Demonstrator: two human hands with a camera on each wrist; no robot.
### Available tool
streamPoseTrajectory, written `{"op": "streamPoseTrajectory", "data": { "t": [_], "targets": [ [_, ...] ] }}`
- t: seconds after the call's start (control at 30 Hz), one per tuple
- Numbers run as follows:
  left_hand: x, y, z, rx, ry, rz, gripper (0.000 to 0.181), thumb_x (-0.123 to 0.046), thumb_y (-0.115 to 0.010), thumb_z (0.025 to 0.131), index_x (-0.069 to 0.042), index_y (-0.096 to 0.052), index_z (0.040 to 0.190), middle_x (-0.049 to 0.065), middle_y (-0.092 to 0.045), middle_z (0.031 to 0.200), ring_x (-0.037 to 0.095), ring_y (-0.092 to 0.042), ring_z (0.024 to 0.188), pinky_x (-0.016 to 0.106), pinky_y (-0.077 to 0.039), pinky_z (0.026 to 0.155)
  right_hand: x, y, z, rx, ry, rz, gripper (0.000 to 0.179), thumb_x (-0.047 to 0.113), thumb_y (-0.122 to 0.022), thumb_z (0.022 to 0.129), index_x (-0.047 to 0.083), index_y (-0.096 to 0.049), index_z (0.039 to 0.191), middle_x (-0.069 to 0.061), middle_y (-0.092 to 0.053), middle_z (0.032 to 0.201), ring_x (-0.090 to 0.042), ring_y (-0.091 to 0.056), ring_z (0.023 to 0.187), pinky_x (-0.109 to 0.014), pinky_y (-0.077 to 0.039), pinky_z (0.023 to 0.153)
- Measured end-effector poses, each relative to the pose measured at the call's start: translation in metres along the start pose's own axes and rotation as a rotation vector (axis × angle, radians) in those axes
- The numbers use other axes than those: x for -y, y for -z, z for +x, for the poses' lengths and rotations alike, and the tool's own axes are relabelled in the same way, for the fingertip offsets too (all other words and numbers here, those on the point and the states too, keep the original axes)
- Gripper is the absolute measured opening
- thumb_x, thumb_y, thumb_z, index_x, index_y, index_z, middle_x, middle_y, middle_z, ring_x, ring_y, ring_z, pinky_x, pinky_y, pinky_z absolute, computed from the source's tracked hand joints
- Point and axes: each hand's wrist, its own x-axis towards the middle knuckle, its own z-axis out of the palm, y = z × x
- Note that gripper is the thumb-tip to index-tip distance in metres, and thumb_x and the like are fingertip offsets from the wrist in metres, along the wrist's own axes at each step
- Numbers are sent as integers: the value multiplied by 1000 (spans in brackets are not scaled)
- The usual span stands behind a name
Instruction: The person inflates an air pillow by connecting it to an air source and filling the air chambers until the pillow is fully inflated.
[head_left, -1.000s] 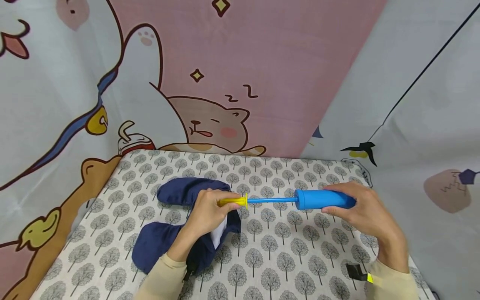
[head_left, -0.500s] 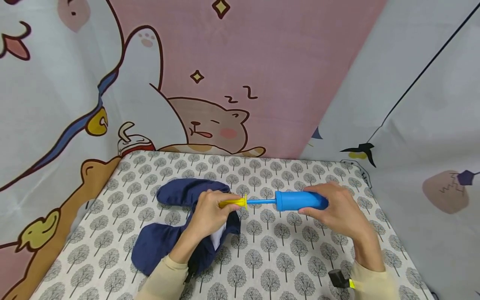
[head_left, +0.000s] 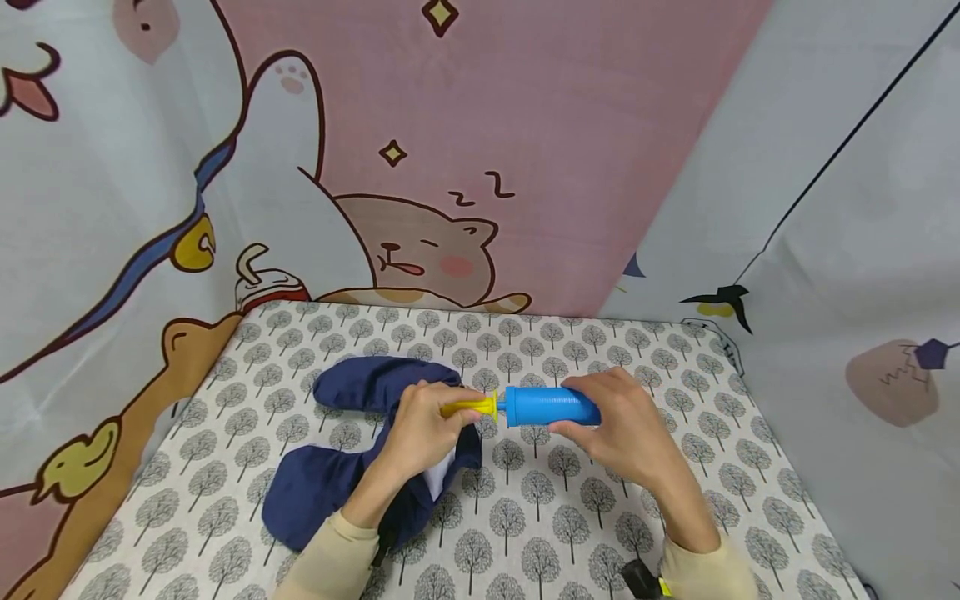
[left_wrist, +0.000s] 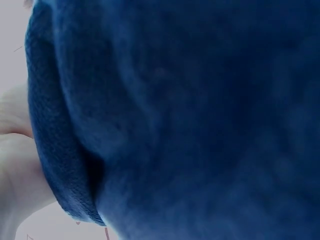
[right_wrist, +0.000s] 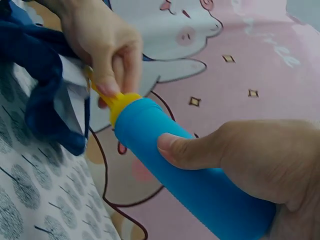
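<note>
A hand air pump with a blue barrel (head_left: 547, 407) lies level between my hands, its yellow end piece (head_left: 487, 406) facing left. My right hand (head_left: 626, 429) grips the barrel, thumb along its side in the right wrist view. My left hand (head_left: 420, 429) pinches the yellow piece. Only a short bit of blue rod shows between yellow and barrel. Beneath the left hand is a navy U-shaped cushion, like a neck pillow (head_left: 311, 492), with a white inner part (head_left: 437, 475). Whether the yellow tip sits inside it is hidden. Navy fabric (left_wrist: 190, 120) fills most of the left wrist view.
A tabletop cloth (head_left: 540, 533) printed with grey trees lies under everything. Behind it hangs a pink and white cartoon curtain (head_left: 562, 167), with another pale sheet on the right. A small black camera (head_left: 641, 577) sits at the right cuff.
My right hand has moved left with the blue barrel, sliding it along the rod until nearly all the rod is covered. The left hand and the neck pillow have stayed almost still.
</note>
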Motion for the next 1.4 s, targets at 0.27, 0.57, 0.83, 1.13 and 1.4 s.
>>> {"op": "streamPoseTrajectory", "data": {
  "t": [0.27, 0.57, 0.83, 1.13, 1.4],
  "targets": [
    [2, 4, 2, 30, -26, -23, 24, -13, -93, 92, -13, -91, 116, 4, -90, 109, 4, -63, 73, 23, -46, 79, 7, -4, 1, -21, 31, -35, 56, 34, -104, 80, 5, -84, 123, -12, -86, 115, -27, -72, 99, -45, -60, 83],
    [7, 10, 3, 45, -34, -53, 22, -12, -91, 95, -13, -90, 117, 7, -89, 110, -2, -57, 62, 19, -49, 61, -28, 25, -6, 47, -68, 9, 57, 31, -105, 79, 12, -84, 128, -7, -85, 118, -27, -73, 105, -49, -57, 88],
    [8, 11, 3, 36, -58, -57, 23, -11, -91, 95, -12, -90, 117, 9, -89, 108, -4, -51, 57, 19, -46, 59, -65, 54, -21, 45, -88, 5, 59, 31, -107, 77, 15, -84, 129, -10, -84, 122, -32, -74, 106, -47, -54, 87],
    [7, 8, 3, 26, -43, -19, 23, -12, -91, 94, -11, -90, 117, 7, -89, 109, -1, -58, 66, 20, -48, 71, -86, 63, -31, 43, -116, -17, 59, 29, -106, 77, 19, -84, 131, -7, -85, 123, -18, -66, 101, -32, -47, 85],
    [5, 6, 2, 13, -33, 30, 23, -15, -93, 93, -14, -91, 116, 2, -90, 108, 4, -57, 68, 23, -43, 76, -61, 49, -20, 27, -25, -8, 57, 26, -108, 75, 11, -85, 124, -8, -85, 118, -33, -76, 107, -50, -57, 86]
  ]
}}
